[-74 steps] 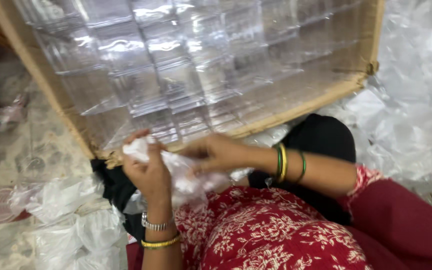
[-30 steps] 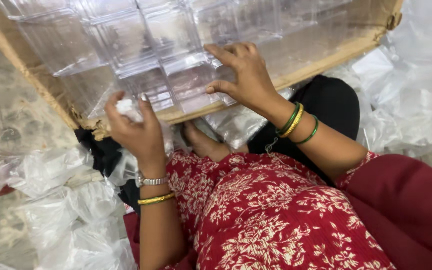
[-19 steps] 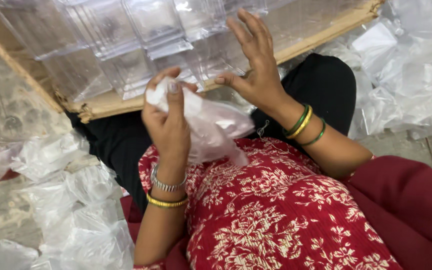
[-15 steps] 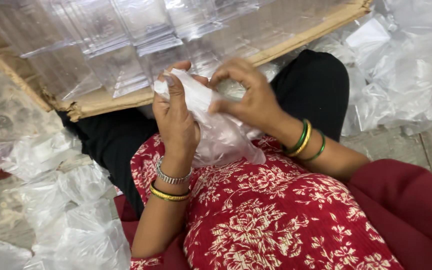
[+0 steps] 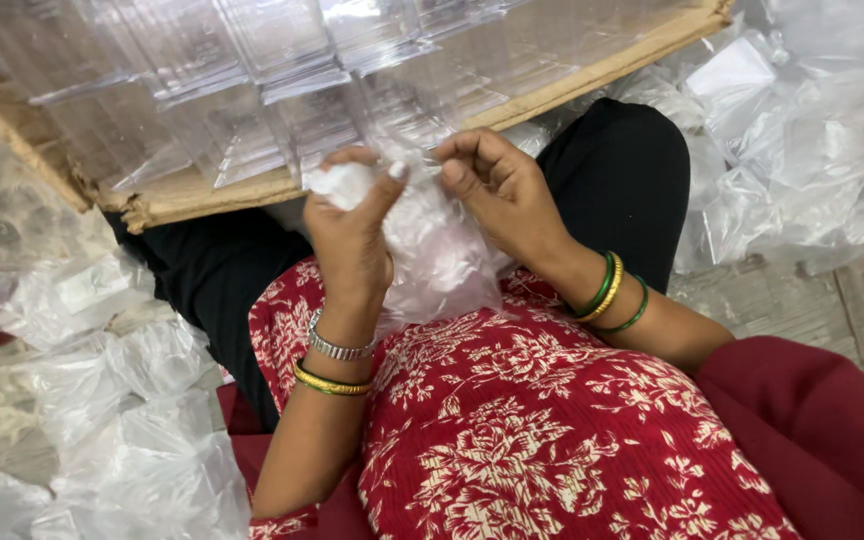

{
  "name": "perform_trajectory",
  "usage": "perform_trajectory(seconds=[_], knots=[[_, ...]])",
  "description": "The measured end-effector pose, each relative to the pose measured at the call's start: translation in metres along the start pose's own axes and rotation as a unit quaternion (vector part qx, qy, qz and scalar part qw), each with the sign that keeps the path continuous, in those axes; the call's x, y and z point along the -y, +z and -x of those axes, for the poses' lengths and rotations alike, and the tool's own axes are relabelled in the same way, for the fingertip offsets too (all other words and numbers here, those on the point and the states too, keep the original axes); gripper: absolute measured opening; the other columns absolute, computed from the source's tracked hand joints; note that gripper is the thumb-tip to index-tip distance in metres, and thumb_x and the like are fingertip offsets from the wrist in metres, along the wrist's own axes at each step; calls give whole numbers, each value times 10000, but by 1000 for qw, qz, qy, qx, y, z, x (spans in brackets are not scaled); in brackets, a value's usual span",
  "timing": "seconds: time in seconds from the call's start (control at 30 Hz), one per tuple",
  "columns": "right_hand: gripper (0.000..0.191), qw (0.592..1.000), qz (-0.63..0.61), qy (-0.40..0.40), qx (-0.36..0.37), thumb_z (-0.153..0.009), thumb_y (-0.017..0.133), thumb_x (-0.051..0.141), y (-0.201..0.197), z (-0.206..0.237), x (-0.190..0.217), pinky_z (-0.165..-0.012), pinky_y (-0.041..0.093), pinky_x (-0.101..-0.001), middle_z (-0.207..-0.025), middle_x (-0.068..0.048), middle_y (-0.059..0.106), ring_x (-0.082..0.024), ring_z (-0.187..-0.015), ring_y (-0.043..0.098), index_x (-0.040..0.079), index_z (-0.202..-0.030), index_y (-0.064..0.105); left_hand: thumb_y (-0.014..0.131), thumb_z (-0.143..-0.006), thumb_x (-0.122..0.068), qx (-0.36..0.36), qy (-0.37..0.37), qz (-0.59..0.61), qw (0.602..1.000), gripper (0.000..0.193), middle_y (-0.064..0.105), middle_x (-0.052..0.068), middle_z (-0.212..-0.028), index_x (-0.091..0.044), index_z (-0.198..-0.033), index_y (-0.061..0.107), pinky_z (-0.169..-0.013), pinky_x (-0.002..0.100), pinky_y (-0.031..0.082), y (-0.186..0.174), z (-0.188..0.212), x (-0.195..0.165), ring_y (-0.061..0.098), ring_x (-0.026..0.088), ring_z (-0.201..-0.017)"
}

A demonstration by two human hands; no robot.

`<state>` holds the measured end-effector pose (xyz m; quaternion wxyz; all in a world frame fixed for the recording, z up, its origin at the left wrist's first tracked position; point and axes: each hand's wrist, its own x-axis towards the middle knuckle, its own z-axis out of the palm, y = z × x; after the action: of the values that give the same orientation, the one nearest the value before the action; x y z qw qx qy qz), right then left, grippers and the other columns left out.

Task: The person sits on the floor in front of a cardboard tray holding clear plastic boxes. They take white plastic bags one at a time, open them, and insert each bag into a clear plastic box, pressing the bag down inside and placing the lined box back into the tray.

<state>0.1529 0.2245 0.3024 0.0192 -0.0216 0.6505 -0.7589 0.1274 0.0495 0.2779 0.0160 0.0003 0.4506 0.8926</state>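
Hands both up at lap level here: the left hand [image 5: 350,232] is clenched around the bunched top of a thin clear plastic bag [image 5: 430,255], thumb pressed over the wad, while the right hand [image 5: 502,190] pinches the same film just beside it. The bag hangs down from both grips toward the red floral dress [image 5: 512,410], long axis roughly vertical, mouth end up. Stacked clear plastic boxes [image 5: 282,90] sit just beyond the knuckles on a cardboard sheet [image 5: 202,195].

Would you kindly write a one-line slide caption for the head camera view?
Both hands, left hand and right hand, hold a clear plastic bag over the lap, below a cardboard tray of transparent boxes.
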Motion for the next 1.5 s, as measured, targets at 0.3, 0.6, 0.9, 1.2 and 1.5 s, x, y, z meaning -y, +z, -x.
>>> perform_trajectory(seconds=[0.3,0.6,0.9,1.2,1.5], knots=[[90,998,3,-33,-46,-1001,744,18,-29,-22,5,-657,528,-212,-894,-28,689,-84,-748,638,29,-1043,664,785,-928,5,56,10,-33,998,176,670,-11,-899,-35,-1000,630,-731,232,514,5,-4,26,605,68,-801],[214,997,36,-43,-60,-1087,674,203,-33,-13,-14,-607,485,-220,-841,11,647,-59,-678,569,36,-955,684,729,-900,-27,-6,-4,-129,992,154,658,-32,-888,-55,-1042,677,-712,221,500,-7,-9,13,594,47,-791],[187,912,-377,152,53,-1024,665,205,-44,-12,-6,-843,541,-309,-935,-69,716,-166,-869,677,20,-1024,695,719,-1080,-277,148,-135,16,980,268,615,-28,-940,-21,-1018,673,-778,221,414,-16,2,18,509,62,-860],[227,926,-355,124,25,-833,727,167,-56,-45,42,-870,567,-365,-941,-76,695,-197,-870,690,50,-1016,663,760,-834,-174,93,-211,77,970,263,730,61,-938,-23,-1037,686,-752,296,584,-15,-28,-7,707,155,-826],[387,928,334,-117,-114,-863,733,21,-40,-107,6,-641,416,-310,-793,-22,507,-157,-699,490,50,-1243,667,720,-927,-147,-59,85,-480,871,155,578,96,-570,-2,-913,668,-493,369,383,10,-71,1,494,156,-499]])
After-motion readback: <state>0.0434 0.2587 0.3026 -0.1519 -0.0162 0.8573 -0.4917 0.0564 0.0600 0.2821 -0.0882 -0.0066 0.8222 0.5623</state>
